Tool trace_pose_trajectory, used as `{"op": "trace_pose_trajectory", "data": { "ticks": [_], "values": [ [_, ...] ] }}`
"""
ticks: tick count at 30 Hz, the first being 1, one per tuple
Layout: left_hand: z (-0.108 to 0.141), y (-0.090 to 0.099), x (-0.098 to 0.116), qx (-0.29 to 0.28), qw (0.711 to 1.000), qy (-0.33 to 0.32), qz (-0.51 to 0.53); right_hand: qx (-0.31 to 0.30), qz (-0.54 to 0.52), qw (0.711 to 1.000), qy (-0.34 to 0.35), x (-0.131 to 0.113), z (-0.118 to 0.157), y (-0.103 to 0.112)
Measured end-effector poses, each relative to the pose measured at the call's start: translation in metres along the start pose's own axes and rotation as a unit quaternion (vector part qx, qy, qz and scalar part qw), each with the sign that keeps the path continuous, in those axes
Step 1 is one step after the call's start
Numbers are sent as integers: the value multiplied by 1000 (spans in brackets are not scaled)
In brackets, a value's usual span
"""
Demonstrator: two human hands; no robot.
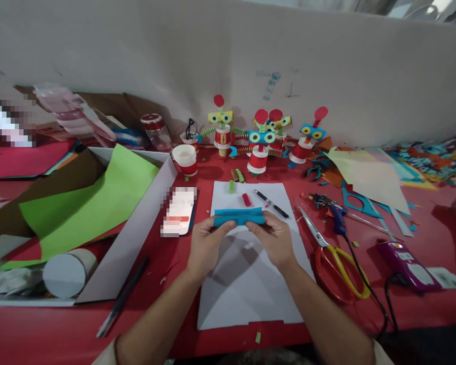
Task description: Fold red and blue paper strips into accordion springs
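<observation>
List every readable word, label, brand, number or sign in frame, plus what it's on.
Nothing legible enough to quote.
Back panel: blue handwriting, too blurred to read.
Phone: screen pixelated, unreadable.
Leftmost cup figure: dark marks on its front, too small to read.
Purple device: pale patches on top; any lettering too blurred.
Blue paper: no text visible.

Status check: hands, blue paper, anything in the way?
Left hand, right hand: both gripping blue paper. Paper above white sheet. Pen, red coil just beyond; nothing blocking.
</observation>
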State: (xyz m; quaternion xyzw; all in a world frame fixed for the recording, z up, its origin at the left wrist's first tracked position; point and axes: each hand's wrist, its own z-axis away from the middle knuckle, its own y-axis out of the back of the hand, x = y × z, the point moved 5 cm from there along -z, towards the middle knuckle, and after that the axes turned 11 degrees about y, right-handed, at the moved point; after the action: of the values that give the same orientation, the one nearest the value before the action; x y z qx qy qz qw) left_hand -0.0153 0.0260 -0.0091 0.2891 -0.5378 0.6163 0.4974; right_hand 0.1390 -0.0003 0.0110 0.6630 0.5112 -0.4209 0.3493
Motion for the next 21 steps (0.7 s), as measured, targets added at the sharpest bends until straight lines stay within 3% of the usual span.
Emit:
{"op": "trace_pose_trajectory", "data": {
  "ticks": [10,21],
  "values": [
    [1,1,-1,48,997,-25,52,66,-66,988,-125,15,13,-6],
    [2,1,-1,62,997,-25,26,66,-60,989,-120,13,12,-6]
  ]
}}
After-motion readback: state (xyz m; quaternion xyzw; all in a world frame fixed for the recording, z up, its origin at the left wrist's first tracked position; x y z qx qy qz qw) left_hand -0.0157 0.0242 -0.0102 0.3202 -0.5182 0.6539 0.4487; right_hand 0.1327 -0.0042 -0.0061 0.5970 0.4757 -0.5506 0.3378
